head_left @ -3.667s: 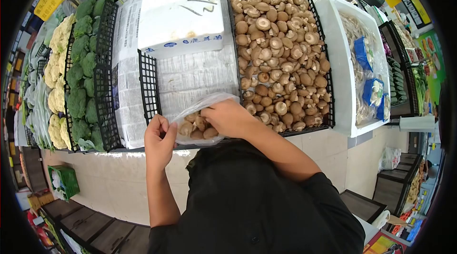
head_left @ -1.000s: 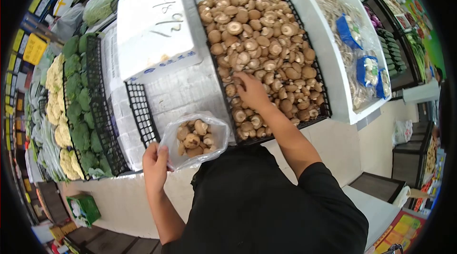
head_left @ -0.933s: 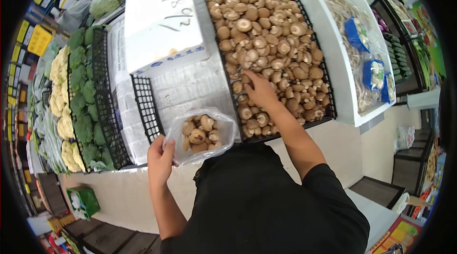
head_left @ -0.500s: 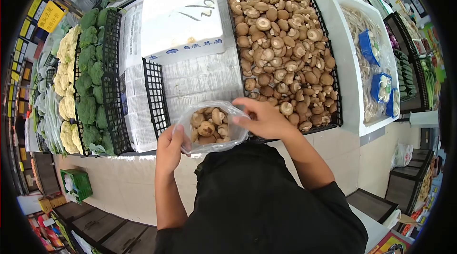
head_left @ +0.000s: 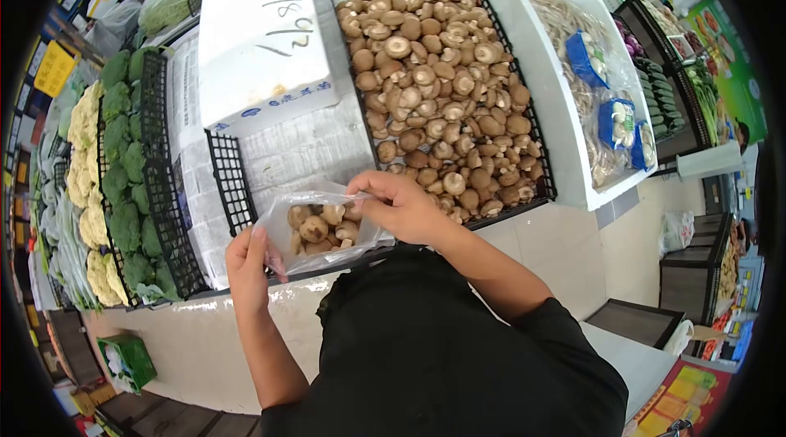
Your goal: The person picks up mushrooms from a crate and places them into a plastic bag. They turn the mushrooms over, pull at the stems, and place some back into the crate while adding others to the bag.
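Note:
A clear plastic bag (head_left: 274, 224) with several brown mushrooms (head_left: 327, 230) in it is held between my two hands over the near edge of the display. My left hand (head_left: 248, 255) is closed on the left side of the bag's rim. On the right side, my right hand (head_left: 399, 206) pinches the rim between thumb and fingers. The bag's mouth faces up and is stretched wide. Just beyond my right hand lies a large heap of loose mushrooms (head_left: 442, 85) in a black crate.
A white foam box (head_left: 262, 36) with handwriting stands on newspaper beyond the bag. Broccoli (head_left: 124, 183) and cauliflower (head_left: 86, 167) fill crates at left. At right, a white foam tub (head_left: 540, 93) holds packaged mushrooms with blue trays (head_left: 614, 122). A green basket (head_left: 131, 362) is on the floor.
The view has shifted, so the display appears further left. Both hands keep hold of the bag, whose mouth is now pulled wider and flatter between them.

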Demonstrator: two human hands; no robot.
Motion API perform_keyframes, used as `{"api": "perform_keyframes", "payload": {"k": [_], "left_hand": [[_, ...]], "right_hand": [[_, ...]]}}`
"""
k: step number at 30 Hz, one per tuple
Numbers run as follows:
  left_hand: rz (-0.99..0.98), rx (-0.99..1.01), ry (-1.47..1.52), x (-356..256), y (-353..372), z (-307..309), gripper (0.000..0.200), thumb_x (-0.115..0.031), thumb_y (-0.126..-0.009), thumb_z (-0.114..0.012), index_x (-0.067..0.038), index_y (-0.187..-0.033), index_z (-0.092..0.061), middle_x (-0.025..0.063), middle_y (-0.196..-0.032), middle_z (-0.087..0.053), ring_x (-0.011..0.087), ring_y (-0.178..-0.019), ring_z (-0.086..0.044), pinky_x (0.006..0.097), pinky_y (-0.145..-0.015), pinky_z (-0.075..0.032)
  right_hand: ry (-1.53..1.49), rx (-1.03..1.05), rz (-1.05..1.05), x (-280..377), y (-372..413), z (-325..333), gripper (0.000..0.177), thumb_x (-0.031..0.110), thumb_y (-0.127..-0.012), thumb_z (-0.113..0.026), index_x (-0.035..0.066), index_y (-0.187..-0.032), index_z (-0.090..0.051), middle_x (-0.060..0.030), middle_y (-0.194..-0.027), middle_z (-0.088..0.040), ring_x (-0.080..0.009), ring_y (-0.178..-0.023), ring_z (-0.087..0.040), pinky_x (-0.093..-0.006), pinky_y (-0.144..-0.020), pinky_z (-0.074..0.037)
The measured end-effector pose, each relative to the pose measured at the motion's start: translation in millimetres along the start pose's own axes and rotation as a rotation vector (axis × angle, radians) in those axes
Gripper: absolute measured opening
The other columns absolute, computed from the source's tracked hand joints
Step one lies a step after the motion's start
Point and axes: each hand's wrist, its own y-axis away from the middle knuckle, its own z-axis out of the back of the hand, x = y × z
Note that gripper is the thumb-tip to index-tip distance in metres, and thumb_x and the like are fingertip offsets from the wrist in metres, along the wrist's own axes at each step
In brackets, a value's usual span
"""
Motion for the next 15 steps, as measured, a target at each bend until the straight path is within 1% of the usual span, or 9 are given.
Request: {"api": "perform_keyframes", "payload": {"k": [1,2,5,6,9,12,15], "left_hand": [[0.002,-0.011,0.005,0,2,1,0.042,-0.027,-0.107,-0.052,-0.007,-0.07,-0.051,0.0044,-0.056,-0.054,0.0115,-0.044,-0.051,0.0242,-0.039,-0.041],[0.01,-0.016,0.015,-1,4,2,0.042,-0.027,-0.107,-0.053,-0.007,-0.07,-0.051,0.0046,-0.056,-0.055,0.0112,-0.044,-0.052,0.0241,-0.039,-0.042],[-0.018,-0.017,-0.025,4,6,9,0.041,-0.026,-0.107,-0.054,-0.007,-0.07,-0.051,0.0046,-0.057,-0.056,0.011,-0.043,-0.052,0.0238,-0.039,-0.042],[-0.029,-0.018,-0.03,6,7,11,0.04,-0.026,-0.106,-0.054,-0.007,-0.071,-0.051,0.0046,-0.057,-0.057,0.011,-0.044,-0.052,0.0235,-0.04,-0.043],[-0.021,-0.055,-0.051,3,10,11,0.039,-0.027,-0.106,-0.054,-0.007,-0.072,-0.051,0.0046,-0.06,-0.058,0.0111,-0.044,-0.053,0.0236,-0.04,-0.044],[-0.019,-0.052,-0.044,4,10,10,0.036,-0.027,-0.105,-0.054,-0.007,-0.076,-0.053,0.0042,-0.064,-0.06,0.0109,-0.048,-0.055,0.0237,-0.042,-0.046],[-0.015,-0.097,-0.084,4,10,0,0.032,-0.027,-0.105,-0.054,-0.005,-0.082,-0.057,0.0035,-0.068,-0.06,0.0106,-0.053,-0.057,0.0239,-0.045,-0.048]], "right_hand": [[-0.032,-0.001,0.005,0,4,1,0.018,0.005,-0.099,-0.06,0.004,-0.117,-0.063,0.0055,-0.08,-0.057,-0.0026,-0.068,-0.048,-0.021,-0.06,-0.038],[-0.065,-0.042,0.032,0,8,3,0.018,0.005,-0.097,-0.06,0.005,-0.114,-0.064,0.0055,-0.073,-0.055,-0.0032,-0.061,-0.044,-0.023,-0.055,-0.037],[-0.206,-0.077,0.006,9,18,21,0.02,0.005,-0.098,-0.059,0.005,-0.117,-0.064,0.0036,-0.074,-0.06,-0.0026,-0.061,-0.051,-0.0223,-0.057,-0.041],[-0.113,-0.144,-0.096,10,21,33,0.027,0.009,-0.096,-0.064,0.004,-0.123,-0.063,-0.0002,-0.076,-0.063,-0.0056,-0.066,-0.058,-0.0256,-0.062,-0.049],[0.403,-0.369,0.009,-11,12,69,0.035,0.011,-0.094,-0.068,0.005,-0.128,-0.06,-0.0021,-0.083,-0.065,-0.0131,-0.072,-0.061,-0.0275,-0.067,-0.051],[0.657,-0.418,-0.026,-53,-10,103,0.048,0.016,-0.088,-0.072,0.003,-0.132,-0.058,-0.0149,-0.095,-0.066,-0.0305,-0.089,-0.066,-0.0408,-0.082,-0.055],[1.106,-0.407,0.027,-73,-26,106,0.055,0.017,-0.087,-0.07,0.004,-0.138,-0.054,-0.0195,-0.113,-0.061,-0.0374,-0.11,-0.059,-0.0456,-0.094,-0.05]]}}
